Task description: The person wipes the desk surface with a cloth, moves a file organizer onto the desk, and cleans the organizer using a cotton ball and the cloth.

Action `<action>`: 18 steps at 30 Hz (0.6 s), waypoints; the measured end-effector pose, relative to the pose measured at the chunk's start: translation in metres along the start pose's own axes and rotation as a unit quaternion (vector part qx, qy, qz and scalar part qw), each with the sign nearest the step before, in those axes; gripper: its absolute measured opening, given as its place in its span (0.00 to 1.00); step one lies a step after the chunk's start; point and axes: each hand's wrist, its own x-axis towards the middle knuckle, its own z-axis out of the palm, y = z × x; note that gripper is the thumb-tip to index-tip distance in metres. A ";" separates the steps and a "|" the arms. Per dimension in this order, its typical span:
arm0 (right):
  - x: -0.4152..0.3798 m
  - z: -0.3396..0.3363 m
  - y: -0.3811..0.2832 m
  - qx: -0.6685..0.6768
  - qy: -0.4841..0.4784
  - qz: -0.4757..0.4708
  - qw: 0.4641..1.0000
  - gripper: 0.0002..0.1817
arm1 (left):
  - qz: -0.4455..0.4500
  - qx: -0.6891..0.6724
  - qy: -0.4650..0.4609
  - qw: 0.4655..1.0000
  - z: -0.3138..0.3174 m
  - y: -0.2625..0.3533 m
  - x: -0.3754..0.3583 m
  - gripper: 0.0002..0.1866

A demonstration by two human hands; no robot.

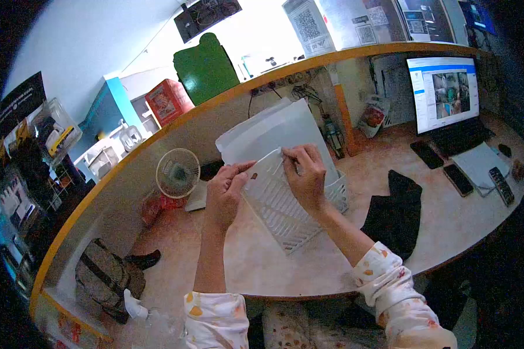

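Observation:
A white slotted plastic file holder (282, 203) stands tilted on the desk in front of me, with white sheets or folders (285, 125) rising out of it at the back. My left hand (226, 189) is closed, thumb and fingers pinching the holder's upper left corner beside a small oval hole. My right hand (306, 174) has its fingers curled and pinched at the upper end of the same front rim. A bit of white shows at those fingertips. The holder's lower right side is partly behind my right wrist.
Right of the holder lies a black cloth (395, 215). Beyond it are a laptop (445, 96), two phones (459, 179), a remote control (501, 186) and papers (480, 166). At left stand a small fan (178, 173), a bag (108, 276) and a white spray bottle (135, 305). A raised counter edge (239, 86) curves behind.

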 end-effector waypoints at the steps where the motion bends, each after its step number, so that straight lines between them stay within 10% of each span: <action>1: 0.003 0.000 0.001 -0.016 0.017 0.039 0.999 0.10 | -0.007 -0.005 -0.001 1.000 -0.001 0.001 0.000 0.18; 6: -0.007 0.012 -0.026 0.069 -0.040 -0.110 0.991 0.09 | 0.009 -0.038 0.006 0.999 -0.001 -0.006 0.002 0.18; 10: 0.004 0.014 -0.022 0.063 0.019 0.098 0.993 0.08 | 0.023 -0.034 0.006 0.999 -0.001 -0.005 0.005 0.19; 16: 0.004 0.017 -0.040 0.086 -0.048 -0.152 0.984 0.07 | 0.009 -0.059 0.000 0.998 -0.004 -0.015 0.005 0.19; 18: 0.006 0.012 -0.022 0.055 -0.009 -0.086 0.995 0.07 | 0.015 -0.067 0.003 0.998 -0.001 -0.017 0.006 0.19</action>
